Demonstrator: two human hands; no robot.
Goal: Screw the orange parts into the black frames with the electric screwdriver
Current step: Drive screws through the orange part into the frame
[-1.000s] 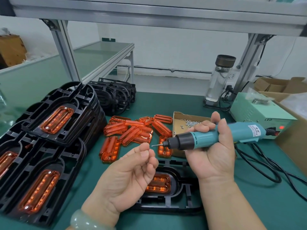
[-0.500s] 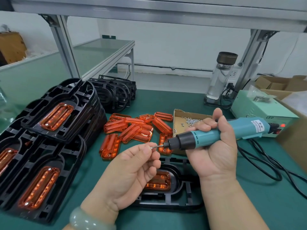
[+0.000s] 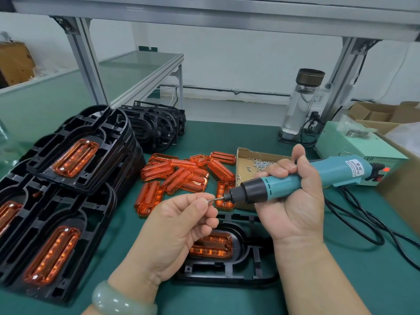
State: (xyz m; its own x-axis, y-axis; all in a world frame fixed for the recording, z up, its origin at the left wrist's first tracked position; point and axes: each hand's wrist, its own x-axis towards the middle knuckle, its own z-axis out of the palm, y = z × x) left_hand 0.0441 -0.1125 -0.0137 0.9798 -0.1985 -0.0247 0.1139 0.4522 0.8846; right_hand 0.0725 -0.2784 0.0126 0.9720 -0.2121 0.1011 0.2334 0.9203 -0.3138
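Half of black frame (image 3: 238,269) hidden under left grip (image 3: 177,226) and right grip (image 3: 293,208). Pinched screw (image 3: 209,200) too small to make out. Left edge cuts frame stacks (image 3: 91,223); right edge cuts screwdriver cable (image 3: 381,241).

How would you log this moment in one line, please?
right hand: grips electric screwdriver | left hand: pinches screw at its bit | black frame: on green mat below hands, orange part seated
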